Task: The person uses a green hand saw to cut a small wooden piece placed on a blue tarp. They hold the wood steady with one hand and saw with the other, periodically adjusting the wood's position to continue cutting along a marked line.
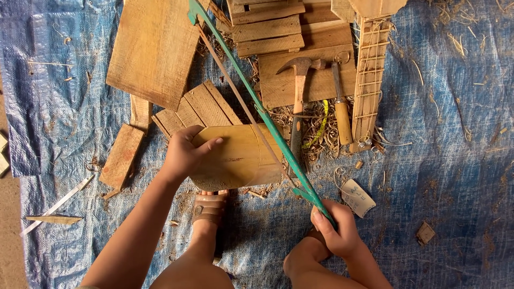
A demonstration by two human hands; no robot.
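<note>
My left hand (pixel 186 153) presses down on the left end of a curved piece of pale wood (pixel 241 156) lying on a blue tarp (pixel 455 160). My right hand (pixel 334 230) grips the handle end of a green-framed bow saw (pixel 267 119). The saw runs diagonally up and left, and its thin blade crosses the right part of the wood piece. A sandalled foot (pixel 209 210) rests just below the wood.
Wooden boards and slats (pixel 155 48) lie at the top left and centre. A claw hammer (pixel 299 80), a wooden-handled file (pixel 341 115) and a slatted wooden frame (pixel 369 80) lie to the right among shavings. A sandpaper scrap (pixel 357 197) sits beside my right hand.
</note>
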